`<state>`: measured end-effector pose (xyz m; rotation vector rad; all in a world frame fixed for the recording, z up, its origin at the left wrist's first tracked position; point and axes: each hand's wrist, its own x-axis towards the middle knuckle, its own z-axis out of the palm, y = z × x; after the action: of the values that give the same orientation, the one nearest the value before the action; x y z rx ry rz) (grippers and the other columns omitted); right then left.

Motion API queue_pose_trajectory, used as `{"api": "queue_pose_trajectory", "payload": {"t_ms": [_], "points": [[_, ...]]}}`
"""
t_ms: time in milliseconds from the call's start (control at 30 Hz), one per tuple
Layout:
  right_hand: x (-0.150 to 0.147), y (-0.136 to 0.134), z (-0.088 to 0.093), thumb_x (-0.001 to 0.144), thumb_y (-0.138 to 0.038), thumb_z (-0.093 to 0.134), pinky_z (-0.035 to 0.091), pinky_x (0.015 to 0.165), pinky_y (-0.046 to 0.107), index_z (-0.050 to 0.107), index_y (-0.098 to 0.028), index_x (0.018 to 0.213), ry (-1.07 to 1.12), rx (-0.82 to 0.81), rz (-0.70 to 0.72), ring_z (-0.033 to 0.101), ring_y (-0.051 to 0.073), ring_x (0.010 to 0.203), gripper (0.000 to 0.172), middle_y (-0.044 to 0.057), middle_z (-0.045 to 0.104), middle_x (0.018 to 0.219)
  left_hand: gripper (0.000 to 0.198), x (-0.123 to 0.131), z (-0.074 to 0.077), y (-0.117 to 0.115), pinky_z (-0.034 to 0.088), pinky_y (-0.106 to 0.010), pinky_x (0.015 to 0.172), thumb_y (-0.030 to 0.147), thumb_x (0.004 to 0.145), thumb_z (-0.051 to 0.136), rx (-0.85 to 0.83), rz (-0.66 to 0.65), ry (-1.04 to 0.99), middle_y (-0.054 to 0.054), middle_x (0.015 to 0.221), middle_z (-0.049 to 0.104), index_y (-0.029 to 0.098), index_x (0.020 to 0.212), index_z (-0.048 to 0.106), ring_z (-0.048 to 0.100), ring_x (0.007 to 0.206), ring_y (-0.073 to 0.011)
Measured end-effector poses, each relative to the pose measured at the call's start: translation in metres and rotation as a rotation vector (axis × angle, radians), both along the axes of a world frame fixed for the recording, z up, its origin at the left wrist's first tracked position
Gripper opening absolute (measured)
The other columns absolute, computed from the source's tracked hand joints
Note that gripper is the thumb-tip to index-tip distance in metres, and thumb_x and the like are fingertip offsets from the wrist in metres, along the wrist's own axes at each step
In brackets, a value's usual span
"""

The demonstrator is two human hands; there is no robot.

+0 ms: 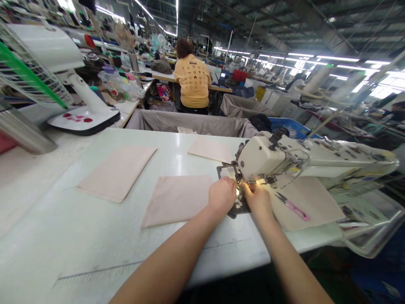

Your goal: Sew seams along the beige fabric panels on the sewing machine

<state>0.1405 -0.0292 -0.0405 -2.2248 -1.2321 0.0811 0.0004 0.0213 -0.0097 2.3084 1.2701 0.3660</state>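
A white sewing machine [272, 154] stands at the right of the table, its lit needle area between my two hands. My left hand [223, 195] is closed just left of the needle, its fingertips turned away from view. Close to the right side of the needle, my right hand [258, 199] is closed in a pinch. What either hand holds, if anything, is too small or hidden to make out. A pale pink fabric piece [179, 198] lies beside my left hand and partly behind it. Pink-handled thread snips [294, 207] rest on another fabric piece [313, 198] to the right.
More pale fabric pieces lie on the table [104, 245], one at left [120, 171] and one behind [210, 148]. A fan [85, 101] and a metal cylinder [28, 131] stand at far left. Beyond the table are a cloth-lined bin [202, 122] and a seated person [192, 80].
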Motion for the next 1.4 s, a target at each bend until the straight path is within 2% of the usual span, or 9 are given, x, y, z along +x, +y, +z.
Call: {"api": "queue_pose_trajectory", "payload": {"t_ms": [400, 900, 1100, 1400], "points": [[-0.0003, 0.0004, 0.0003, 0.084, -0.045, 0.054, 0.033, 0.057, 0.030, 0.059, -0.022, 0.066, -0.021, -0.011, -0.002, 0.061, 0.024, 0.061, 0.029, 0.007, 0.064, 0.059, 0.032, 0.0018, -0.0022, 0.0003, 0.050, -0.027, 0.079, 0.025, 0.101, 0.042, -0.002, 0.003, -0.005, -0.006, 0.100, 0.071, 0.021, 0.091, 0.072, 0.069, 0.094, -0.0196], [0.0021, 0.0001, -0.0012, 0.083, -0.048, 0.053, 0.034, 0.056, 0.031, 0.055, -0.023, 0.061, -0.009, 0.013, 0.012, 0.060, 0.023, 0.059, 0.032, 0.007, 0.064, 0.058, 0.032, 0.0015, -0.0034, 0.0002, 0.050, -0.027, 0.079, 0.025, 0.100, 0.043, 0.003, 0.002, -0.013, -0.006, 0.099, 0.072, 0.021, 0.091, 0.073, 0.069, 0.093, -0.0199], [-0.0006, -0.0039, 0.0015, 0.079, -0.049, 0.051, 0.035, 0.055, 0.030, 0.050, -0.024, 0.059, 0.049, 0.043, 0.057, 0.056, 0.020, 0.053, 0.032, 0.003, 0.059, 0.053, 0.033, 0.0027, -0.0041, 0.0005, 0.050, -0.028, 0.080, 0.023, 0.100, 0.041, 0.004, 0.002, -0.003, -0.007, 0.098, 0.071, 0.020, 0.090, 0.073, 0.069, 0.093, -0.0202], [-0.0012, -0.0050, 0.0002, 0.079, -0.053, 0.050, 0.040, 0.054, 0.028, 0.056, -0.023, 0.065, 0.110, 0.053, 0.124, 0.058, 0.019, 0.051, 0.034, 0.001, 0.060, 0.052, 0.031, 0.0028, -0.0049, 0.0004, 0.050, -0.028, 0.080, 0.024, 0.100, 0.043, -0.002, 0.001, -0.013, -0.006, 0.099, 0.071, 0.021, 0.090, 0.072, 0.069, 0.095, -0.0204]]}}
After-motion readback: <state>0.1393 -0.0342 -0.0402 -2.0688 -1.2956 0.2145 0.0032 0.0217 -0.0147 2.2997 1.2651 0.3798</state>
